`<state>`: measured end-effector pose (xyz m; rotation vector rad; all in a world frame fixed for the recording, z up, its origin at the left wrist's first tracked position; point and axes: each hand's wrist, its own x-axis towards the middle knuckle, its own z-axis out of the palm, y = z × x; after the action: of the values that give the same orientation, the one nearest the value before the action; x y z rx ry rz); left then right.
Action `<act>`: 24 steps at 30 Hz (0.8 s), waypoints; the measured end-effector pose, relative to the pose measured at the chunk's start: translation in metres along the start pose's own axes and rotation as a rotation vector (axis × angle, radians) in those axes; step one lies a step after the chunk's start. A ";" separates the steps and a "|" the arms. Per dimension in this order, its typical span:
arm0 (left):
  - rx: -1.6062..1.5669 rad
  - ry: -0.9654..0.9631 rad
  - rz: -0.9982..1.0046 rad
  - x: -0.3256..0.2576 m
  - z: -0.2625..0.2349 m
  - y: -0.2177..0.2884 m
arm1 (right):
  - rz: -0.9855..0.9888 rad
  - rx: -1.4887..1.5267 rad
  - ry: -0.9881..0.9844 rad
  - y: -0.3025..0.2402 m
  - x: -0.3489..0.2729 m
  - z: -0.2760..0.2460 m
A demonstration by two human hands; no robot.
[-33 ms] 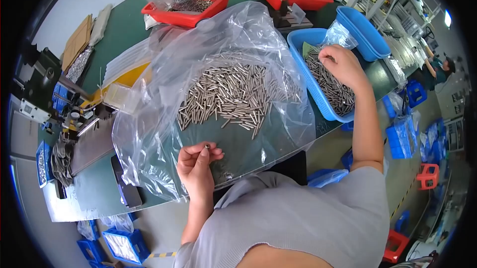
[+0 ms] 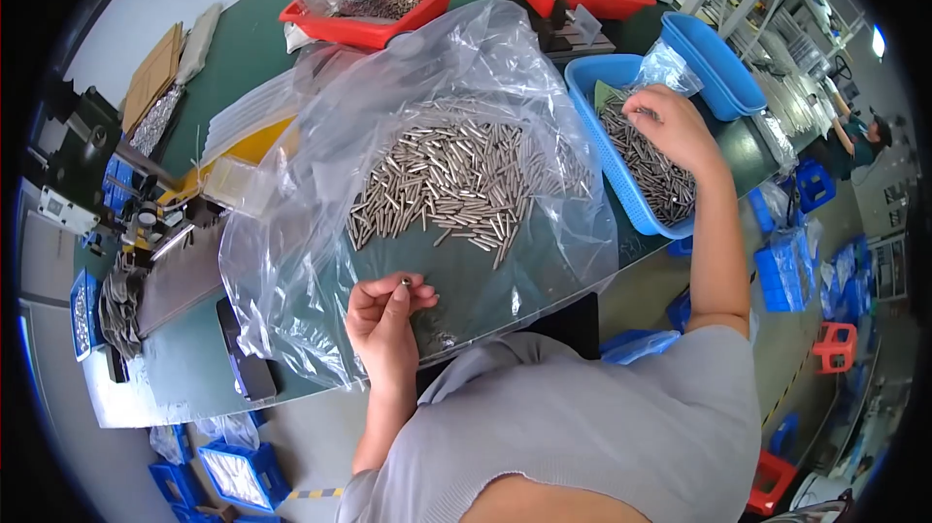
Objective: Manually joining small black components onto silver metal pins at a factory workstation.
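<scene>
See clear plastic bag (image 2: 291, 261), heap of metal pins (image 2: 437, 183) partly veiled by its film. See blue basket (image 2: 612, 172) of dark pins (image 2: 660, 188), right hand (image 2: 672, 127) curled over; can't tell if gripping. See left hand (image 2: 385, 324) pinching small metal piece (image 2: 406, 281), end-on, length hidden.

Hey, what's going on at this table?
A person pinches a small metal piece in the left hand, near the table's front edge. The right hand is over a blue basket of metal pins; whether it holds one isn't clear. A loose pile of pins lies amid clear plastic between them.
</scene>
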<state>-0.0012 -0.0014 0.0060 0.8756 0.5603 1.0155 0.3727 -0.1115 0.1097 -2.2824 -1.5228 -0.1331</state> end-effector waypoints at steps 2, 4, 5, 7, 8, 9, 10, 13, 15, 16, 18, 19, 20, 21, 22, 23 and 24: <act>0.004 -0.008 -0.014 0.002 -0.003 -0.001 | -0.045 0.008 0.116 0.006 0.002 0.005; -0.011 -0.020 -0.026 0.004 0.000 0.001 | -0.119 -0.166 0.317 -0.016 -0.004 -0.001; -0.009 -0.014 -0.030 0.004 0.000 -0.001 | -0.129 -0.105 0.376 -0.041 -0.008 -0.002; 0.008 -0.004 -0.037 0.004 -0.001 -0.002 | -0.163 0.143 0.299 -0.092 -0.020 0.001; 0.003 -0.012 -0.030 0.004 -0.003 -0.002 | -0.244 0.244 0.187 -0.110 -0.025 0.007; 0.010 -0.007 -0.037 0.004 -0.003 -0.002 | -0.292 0.366 0.002 -0.119 -0.033 0.018; 0.013 -0.010 -0.044 0.004 -0.001 -0.001 | -0.407 0.356 -0.126 -0.127 -0.034 0.027; 0.020 -0.014 -0.054 0.003 -0.002 -0.001 | -0.483 0.309 -0.317 -0.131 -0.033 0.061; 0.015 -0.018 -0.060 0.003 -0.003 -0.001 | -0.471 0.261 -0.366 -0.130 -0.033 0.067; 0.014 -0.023 -0.057 0.002 -0.004 0.000 | -0.459 0.212 -0.407 -0.130 -0.033 0.070; 0.008 -0.026 -0.058 0.001 -0.004 0.000 | -0.446 0.225 -0.438 -0.132 -0.033 0.072; 0.001 -0.037 -0.052 0.001 -0.005 0.000 | -0.432 0.237 -0.462 -0.133 -0.033 0.073; -0.006 -0.047 -0.045 0.001 -0.005 0.001 | -0.430 0.233 -0.467 -0.134 -0.033 0.075; -0.010 -0.044 -0.049 0.001 -0.005 0.001 | -0.436 0.191 -0.467 -0.137 -0.032 0.080; -0.018 -0.048 -0.049 0.001 -0.005 0.001 | -0.442 0.149 -0.467 -0.139 -0.032 0.082; -0.026 -0.052 -0.048 0.001 -0.006 0.001 | -0.442 0.148 -0.472 -0.139 -0.031 0.083; -0.028 -0.048 -0.049 0.001 -0.006 0.001 | -0.452 0.161 -0.468 -0.140 -0.030 0.083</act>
<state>-0.0059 0.0017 0.0037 0.8552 0.5238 0.9531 0.2226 -0.0598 0.0624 -1.8896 -2.1776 0.4155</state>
